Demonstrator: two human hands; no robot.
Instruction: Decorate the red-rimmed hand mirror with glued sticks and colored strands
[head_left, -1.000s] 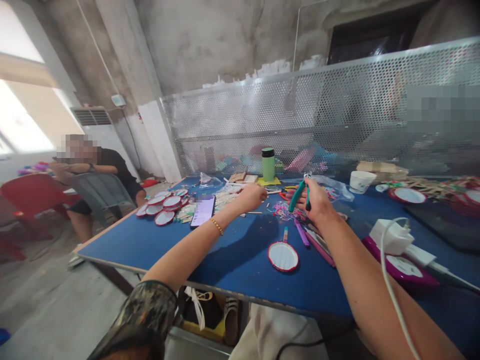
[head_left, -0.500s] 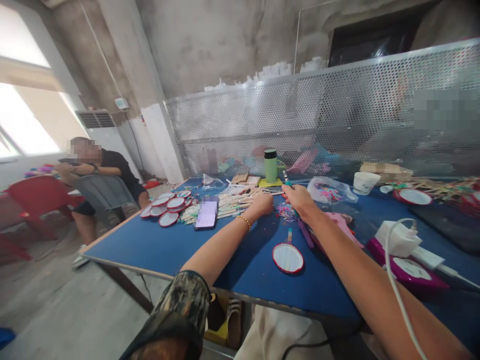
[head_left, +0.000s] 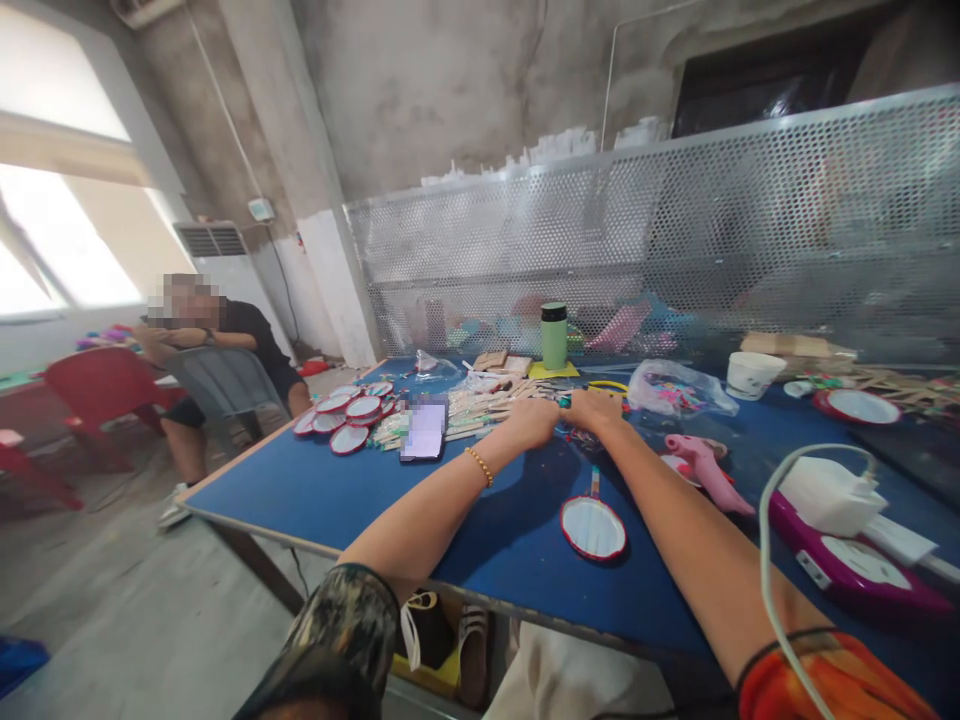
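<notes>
Over the far middle of the blue table, my left hand (head_left: 534, 422) and my right hand (head_left: 595, 408) are close together, both closed. A small teal bit (head_left: 565, 399) shows between them; what the left fingers grip is hidden. Wooden sticks (head_left: 480, 405) with teal ends lie in a pile beside my left hand. Behind my right hand is a yellow curved handle (head_left: 609, 386), partly covered. Closer to me lies a round white disc with a red rim (head_left: 593, 528), its short striped stem pointing away from me.
Several red-rimmed discs (head_left: 349, 438) are heaped at left, near a phone (head_left: 424, 430). A green bottle (head_left: 553, 338) stands at the back. To the right are a bag of colourful bits (head_left: 679, 388), a pink glue gun (head_left: 705, 470), a paper cup (head_left: 752, 375) and a purple power strip (head_left: 855, 560) with a cable.
My right hand has lowered and come beside my left hand; the thin silver-tipped tool it held upright no longer shows. The pink glue gun is less covered by my arm. The view has shifted slightly.
</notes>
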